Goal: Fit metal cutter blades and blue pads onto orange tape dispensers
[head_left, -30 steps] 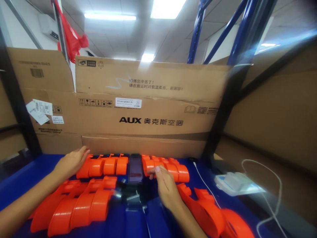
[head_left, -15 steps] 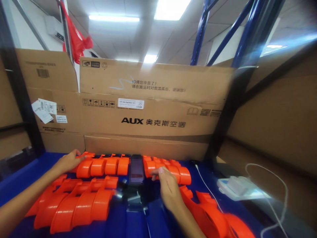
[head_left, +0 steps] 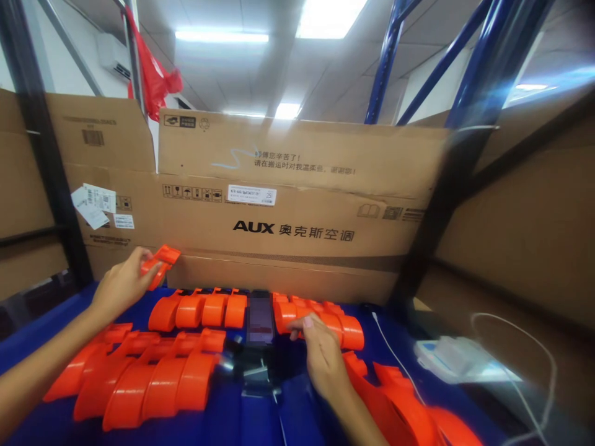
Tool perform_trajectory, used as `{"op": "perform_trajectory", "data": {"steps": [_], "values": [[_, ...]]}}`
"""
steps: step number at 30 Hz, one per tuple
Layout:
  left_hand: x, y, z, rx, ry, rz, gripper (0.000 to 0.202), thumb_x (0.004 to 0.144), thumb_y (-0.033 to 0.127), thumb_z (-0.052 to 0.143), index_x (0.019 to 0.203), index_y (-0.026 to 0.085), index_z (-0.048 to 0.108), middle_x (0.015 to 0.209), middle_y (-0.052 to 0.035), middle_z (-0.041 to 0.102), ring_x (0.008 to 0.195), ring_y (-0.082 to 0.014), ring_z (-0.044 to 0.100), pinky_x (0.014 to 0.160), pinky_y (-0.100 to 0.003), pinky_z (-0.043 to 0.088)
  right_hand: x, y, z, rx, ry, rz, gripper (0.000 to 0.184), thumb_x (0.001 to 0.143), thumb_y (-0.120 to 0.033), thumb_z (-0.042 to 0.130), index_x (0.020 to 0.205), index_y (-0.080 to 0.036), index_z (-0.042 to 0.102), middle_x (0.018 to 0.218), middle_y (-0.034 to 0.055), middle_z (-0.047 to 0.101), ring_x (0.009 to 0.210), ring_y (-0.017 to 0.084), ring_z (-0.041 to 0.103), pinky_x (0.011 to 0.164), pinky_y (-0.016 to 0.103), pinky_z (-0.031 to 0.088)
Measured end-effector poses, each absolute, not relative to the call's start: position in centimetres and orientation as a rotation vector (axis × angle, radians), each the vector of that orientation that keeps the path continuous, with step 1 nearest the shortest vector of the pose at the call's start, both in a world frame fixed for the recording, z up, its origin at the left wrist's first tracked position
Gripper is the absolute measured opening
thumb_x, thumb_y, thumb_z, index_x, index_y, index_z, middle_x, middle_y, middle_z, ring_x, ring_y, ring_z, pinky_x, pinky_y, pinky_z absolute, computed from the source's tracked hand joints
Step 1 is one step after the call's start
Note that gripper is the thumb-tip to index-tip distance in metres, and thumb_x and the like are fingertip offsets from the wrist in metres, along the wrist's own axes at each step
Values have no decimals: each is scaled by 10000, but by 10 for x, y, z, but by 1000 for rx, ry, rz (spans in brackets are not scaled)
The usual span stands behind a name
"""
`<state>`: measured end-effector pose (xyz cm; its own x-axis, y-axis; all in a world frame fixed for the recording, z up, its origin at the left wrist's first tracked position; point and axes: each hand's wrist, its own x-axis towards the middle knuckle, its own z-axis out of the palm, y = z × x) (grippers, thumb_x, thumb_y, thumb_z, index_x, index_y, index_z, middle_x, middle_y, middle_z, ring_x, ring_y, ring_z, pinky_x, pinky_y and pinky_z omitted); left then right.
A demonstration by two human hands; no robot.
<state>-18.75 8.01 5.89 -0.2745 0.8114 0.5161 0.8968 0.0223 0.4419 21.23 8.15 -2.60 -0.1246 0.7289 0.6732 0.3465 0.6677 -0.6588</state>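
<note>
My left hand (head_left: 124, 282) is closed on an orange curved plastic piece (head_left: 163, 259), raised above the back left row in front of the cardboard. Below it stands a row of similar orange pieces (head_left: 214, 310), with a larger group of orange pieces (head_left: 155, 387) nearer me. My right hand (head_left: 320, 350) is at the near side of the back right row of orange pieces (head_left: 352, 332). Its fingers point left, loosely bent, and I see nothing in them; whether they touch the row is unclear. A dark phone (head_left: 260, 317) lies between the two back rows.
A tall cardboard panel (head_left: 297, 272) closes off the back of the blue surface (head_left: 237, 421). More orange pieces (head_left: 409, 415) lie at the front right. A clear-topped box (head_left: 458, 354) and a white cable (head_left: 395, 353) are on the right. Dark posts (head_left: 418, 248) frame the space.
My left hand has lifted an orange piece up from the left end of the back left row. My right hand has stayed almost in place. The view has shifted slightly.
</note>
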Motion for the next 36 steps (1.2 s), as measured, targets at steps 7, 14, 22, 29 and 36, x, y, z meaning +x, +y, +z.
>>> {"op": "perform_trajectory", "data": {"steps": [7,14,22,29,36], "values": [[-146,55,68,-1812,-2027,-1119,280,908,480,570,1051,242,535,820,11,600,710,-211,609,636,-244,337,213,81,-28,-870,-1704,453,503,1048,-457,339,875,-201,735,762,66,668,766,226,618,739,349,453],[-51,9,30,-2419,-1847,-1553,168,878,420,638,902,267,571,602,71,472,469,-138,398,487,-257,251,201,85,-27,-807,-1521,936,464,975,-539,478,1267,-201,605,765,42,718,609,169,571,571,282,435],[1,29,0,-2982,-1661,-2144,128,907,256,612,881,263,487,739,58,485,635,-133,477,584,-235,370,207,98,-28,-976,-1251,1020,509,779,-608,685,1023,-161,673,439,-64,533,340,85,381,359,196,266],[-2,56,-9,-3154,-1573,-2365,213,926,348,615,1107,276,529,787,49,549,584,-111,461,548,-231,346,211,97,-30,-1038,-1221,1028,474,770,-639,671,880,-178,658,451,-54,550,327,84,418,316,173,247],[22,81,-22,-2907,-1897,-2746,457,831,402,719,1234,205,633,866,-59,737,678,-178,615,614,-274,423,204,91,-33,-1031,-1293,1083,426,823,-610,652,857,-185,652,438,-64,526,339,73,401,338,165,272]]}}
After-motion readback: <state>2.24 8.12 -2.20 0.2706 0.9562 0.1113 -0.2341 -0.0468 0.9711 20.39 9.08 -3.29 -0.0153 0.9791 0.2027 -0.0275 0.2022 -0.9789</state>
